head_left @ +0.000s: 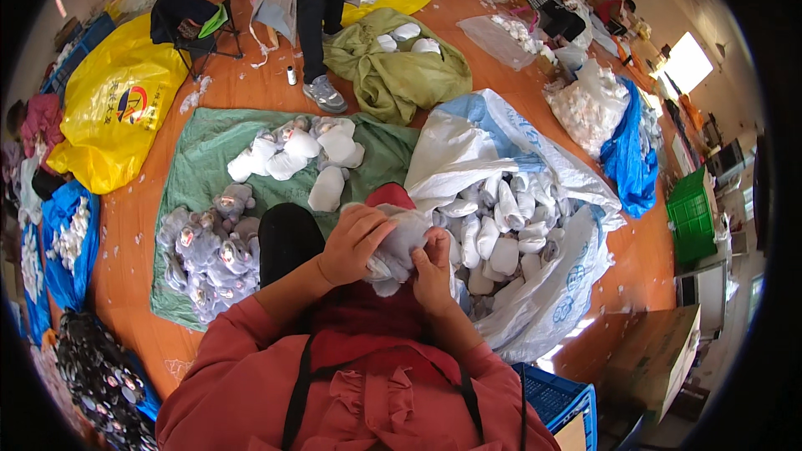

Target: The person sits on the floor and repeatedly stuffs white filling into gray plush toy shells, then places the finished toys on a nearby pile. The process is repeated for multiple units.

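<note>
yellow plastic sack (117, 108), red-blue round logo, far left on floor | big white-blue woven sack (535, 284), open, full of white pieces, right of centre | clear plastic bag (501, 38) upper right | brown cardboard box (660, 359) lower right

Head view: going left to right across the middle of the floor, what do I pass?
Yellow bag → pile of grey stuffed toys → left hand → grey plush piece → right hand → open white sack of pale stuffed pieces → green crate.
</note>
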